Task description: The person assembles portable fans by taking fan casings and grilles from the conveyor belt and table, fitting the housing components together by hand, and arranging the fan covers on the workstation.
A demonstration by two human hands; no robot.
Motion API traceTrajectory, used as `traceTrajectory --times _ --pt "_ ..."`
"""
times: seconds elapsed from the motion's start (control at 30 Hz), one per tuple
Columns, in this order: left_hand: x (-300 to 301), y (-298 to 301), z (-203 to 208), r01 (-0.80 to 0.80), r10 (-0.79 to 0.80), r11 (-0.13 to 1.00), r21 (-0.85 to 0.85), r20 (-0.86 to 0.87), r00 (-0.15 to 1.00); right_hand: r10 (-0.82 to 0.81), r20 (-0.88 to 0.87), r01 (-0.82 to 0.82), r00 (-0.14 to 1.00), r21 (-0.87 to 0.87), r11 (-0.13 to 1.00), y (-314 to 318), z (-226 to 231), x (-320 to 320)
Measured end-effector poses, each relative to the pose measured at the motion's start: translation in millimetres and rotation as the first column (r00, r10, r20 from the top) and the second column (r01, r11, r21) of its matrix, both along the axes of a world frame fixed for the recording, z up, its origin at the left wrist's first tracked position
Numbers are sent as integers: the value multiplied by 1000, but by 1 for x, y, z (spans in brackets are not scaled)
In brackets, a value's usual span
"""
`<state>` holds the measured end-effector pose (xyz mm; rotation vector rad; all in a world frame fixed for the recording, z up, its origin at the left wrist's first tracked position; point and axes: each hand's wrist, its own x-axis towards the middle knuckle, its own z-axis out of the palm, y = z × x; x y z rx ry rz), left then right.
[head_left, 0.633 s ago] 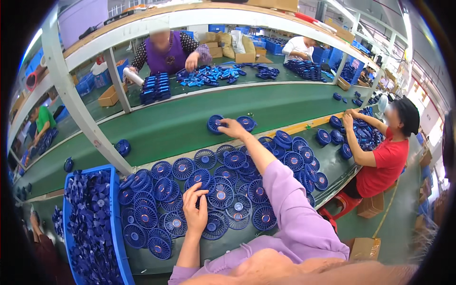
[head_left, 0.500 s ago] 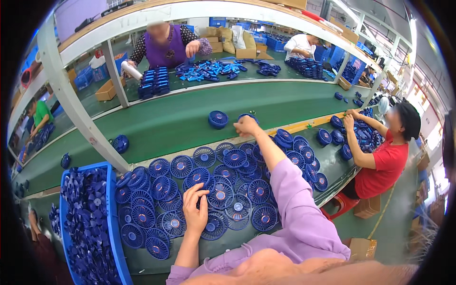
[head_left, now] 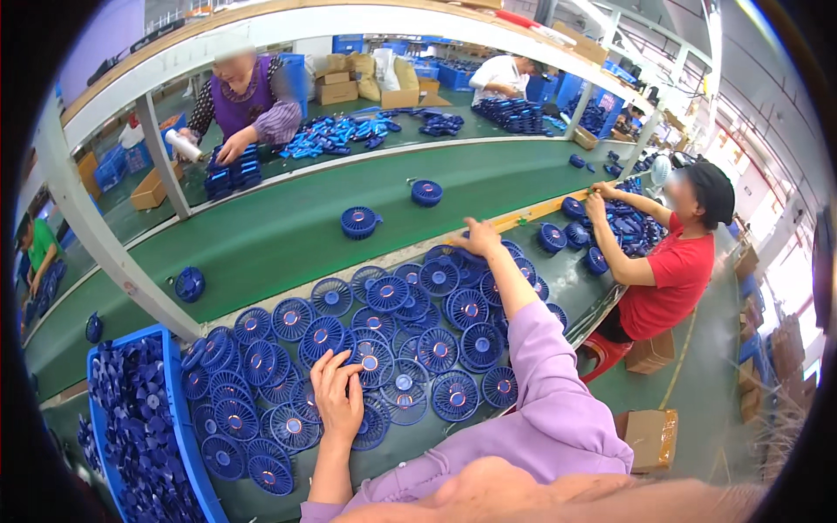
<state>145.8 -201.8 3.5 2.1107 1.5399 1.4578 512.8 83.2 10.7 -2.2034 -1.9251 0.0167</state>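
Note:
Many round blue fan grilles (head_left: 437, 349) lie spread and overlapping on the green bench before me. My left hand (head_left: 337, 397) rests over the grilles near the front, its fingers loosely stretched and touching them, with no firm grip visible. My right hand (head_left: 478, 237) reaches out over the bench's far edge, fingers apart, just above the furthest grilles, and nothing shows in it. Beyond it on the green conveyor belt (head_left: 288, 235) lie a blue fan head (head_left: 426, 193) and a second fan head (head_left: 358, 222).
A blue crate (head_left: 179, 418) full of blue fan blades stands at the left. A white post (head_left: 113, 227) rises beside the belt. At the right, a co-worker in a red shirt (head_left: 671, 301) handles blue parts; another in a purple vest (head_left: 248, 105) works across the belt.
My right hand has let go of a fan head on the belt and drawn back to the bench edge. The view has shifted right. My left hand stays over the grilles.

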Motion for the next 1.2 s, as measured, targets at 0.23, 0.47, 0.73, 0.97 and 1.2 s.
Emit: traceTrajectory --times 0.23,0.47,0.73,0.97,1.2 --pt "-3 -2 -5 -16 16 999 37 -16 1000 93 -61 -98 994 -85 991 -11 -12 -6" --pt "3 -1 -6 2 -2 998 63 -6 1000 49 -154 -45 987 30 999 -10 -18 10" --pt "-4 -6 -11 -36 36 997 61 4 999 241 -191 -159 952 366 917 -36 -6 -33" --pt "-2 6 -4 56 -65 995 77 118 991 507 9 -453 862 464 761 -116 -10 -69" --pt "-23 1 29 -6 5 1000 20 42 999 464 16 -432 885 397 810 -115 -22 -86"
